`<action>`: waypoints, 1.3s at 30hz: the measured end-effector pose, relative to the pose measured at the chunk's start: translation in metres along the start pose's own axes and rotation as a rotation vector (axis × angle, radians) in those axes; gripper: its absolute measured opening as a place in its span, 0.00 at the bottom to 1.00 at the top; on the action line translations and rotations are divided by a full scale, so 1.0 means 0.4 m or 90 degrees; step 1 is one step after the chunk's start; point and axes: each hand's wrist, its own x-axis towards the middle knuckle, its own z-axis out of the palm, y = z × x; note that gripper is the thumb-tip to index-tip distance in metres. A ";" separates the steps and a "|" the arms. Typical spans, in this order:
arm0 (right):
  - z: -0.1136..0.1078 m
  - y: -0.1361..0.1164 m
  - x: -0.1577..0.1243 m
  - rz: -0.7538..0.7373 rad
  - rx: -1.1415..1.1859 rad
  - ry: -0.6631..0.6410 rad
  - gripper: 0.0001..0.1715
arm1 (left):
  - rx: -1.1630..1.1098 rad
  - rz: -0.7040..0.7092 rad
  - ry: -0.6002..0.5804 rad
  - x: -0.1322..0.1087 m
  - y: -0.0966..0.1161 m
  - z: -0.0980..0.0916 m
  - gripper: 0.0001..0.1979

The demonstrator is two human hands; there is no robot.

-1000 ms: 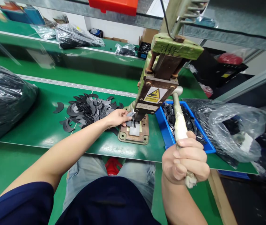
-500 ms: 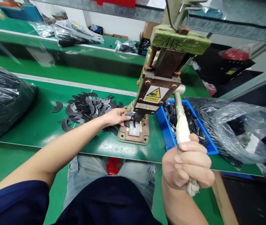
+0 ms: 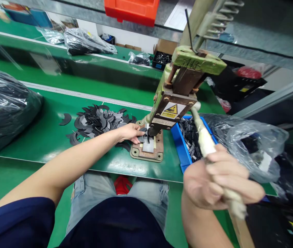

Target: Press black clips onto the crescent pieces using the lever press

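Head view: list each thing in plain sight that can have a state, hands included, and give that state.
Left hand, pinching a curved piece
Right hand, closed around the lever, blurred
Lever, slanting
Press, tip low over its base; contact unclear
Loose curved pieces, heaped
Blue bin, open-topped, holding dark parts
Left bag, bulging

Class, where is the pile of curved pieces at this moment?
In the head view, the pile of curved pieces lies on the green table, left of the press, just beyond the left forearm.
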 end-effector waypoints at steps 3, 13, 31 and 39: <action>0.050 0.010 0.133 0.011 0.034 -0.017 0.18 | -0.021 0.006 0.017 -0.004 -0.003 0.011 0.22; 0.052 0.006 0.139 0.163 -0.055 -0.004 0.33 | -0.024 0.056 0.015 -0.070 -0.003 -0.005 0.21; 0.066 -0.132 -0.332 0.604 0.085 -0.414 0.10 | -0.060 0.202 -0.058 -0.402 -0.040 0.048 0.28; 0.066 -0.141 -0.343 0.569 0.061 -0.408 0.11 | -0.067 0.208 -0.057 -0.415 -0.026 0.052 0.28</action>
